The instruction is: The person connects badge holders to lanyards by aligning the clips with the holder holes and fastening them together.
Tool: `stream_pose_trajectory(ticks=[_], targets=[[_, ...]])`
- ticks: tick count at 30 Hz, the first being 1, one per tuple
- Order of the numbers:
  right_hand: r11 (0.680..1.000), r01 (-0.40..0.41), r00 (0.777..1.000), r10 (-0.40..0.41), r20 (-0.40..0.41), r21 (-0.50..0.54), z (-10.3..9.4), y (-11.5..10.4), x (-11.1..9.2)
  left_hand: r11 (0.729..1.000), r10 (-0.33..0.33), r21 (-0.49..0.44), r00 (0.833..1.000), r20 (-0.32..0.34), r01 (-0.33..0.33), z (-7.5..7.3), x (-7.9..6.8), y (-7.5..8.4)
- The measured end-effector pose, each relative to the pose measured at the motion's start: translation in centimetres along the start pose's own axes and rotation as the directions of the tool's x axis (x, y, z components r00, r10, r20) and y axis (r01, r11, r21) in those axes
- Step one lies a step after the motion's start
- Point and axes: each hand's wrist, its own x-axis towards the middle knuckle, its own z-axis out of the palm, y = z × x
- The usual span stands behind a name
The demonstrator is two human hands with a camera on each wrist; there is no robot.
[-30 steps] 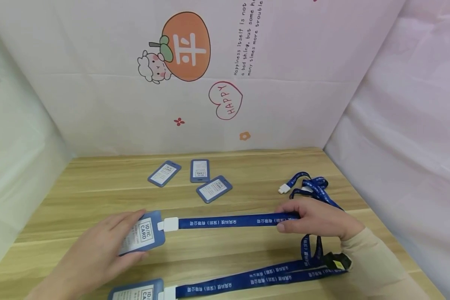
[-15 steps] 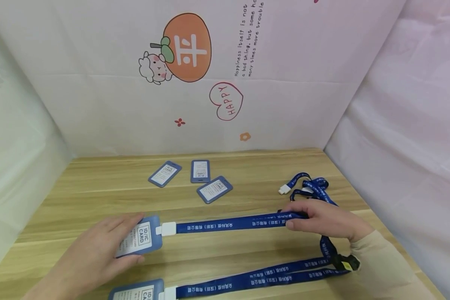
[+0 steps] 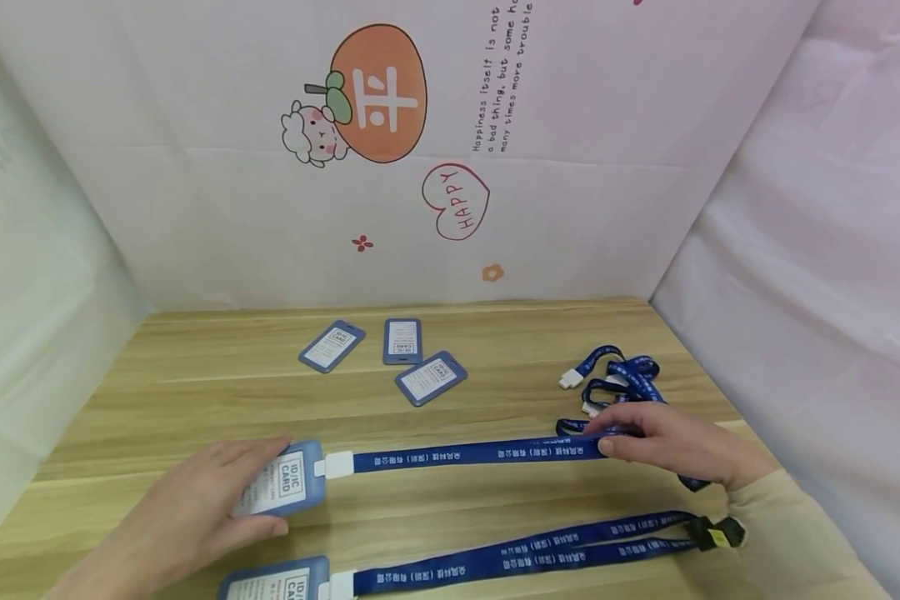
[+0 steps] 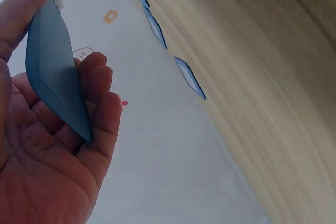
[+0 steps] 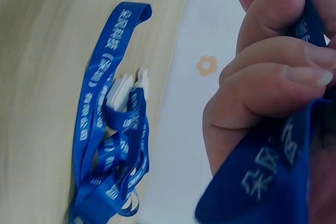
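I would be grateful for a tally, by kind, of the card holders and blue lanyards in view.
Loose card holders: 3
Attached card holders: 2
Lanyards joined to card holders: 2
Pile of loose lanyards: 1 (too tangled to count each lanyard)
Total: 8, counting the pile as one

I hold a blue-framed card holder (image 3: 288, 483) (it reads ID/IC CARD), slot end pointing right. A white clip (image 3: 339, 464) joins it to my printed blue lanyard (image 3: 480, 454), stretched nearly straight.
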Motion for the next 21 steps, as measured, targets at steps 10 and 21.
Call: stream_pose_trajectory(ticks=[10, 21], targets=[[0.999, -0.025, 1.0, 0.025, 0.01, 0.048, -0.3, 1.7, -0.1, 1.0, -0.016, -0.017, 0.998, 0.057, 0.017, 0.9, -0.2, -0.1], [0.993, -0.113, 0.994, 0.112, 0.01, 0.034, -0.1, 2.2, -0.5, 1.0, 0.012, 0.013, 0.996, 0.086, -0.013, 2.1, -0.1, 0.4]])
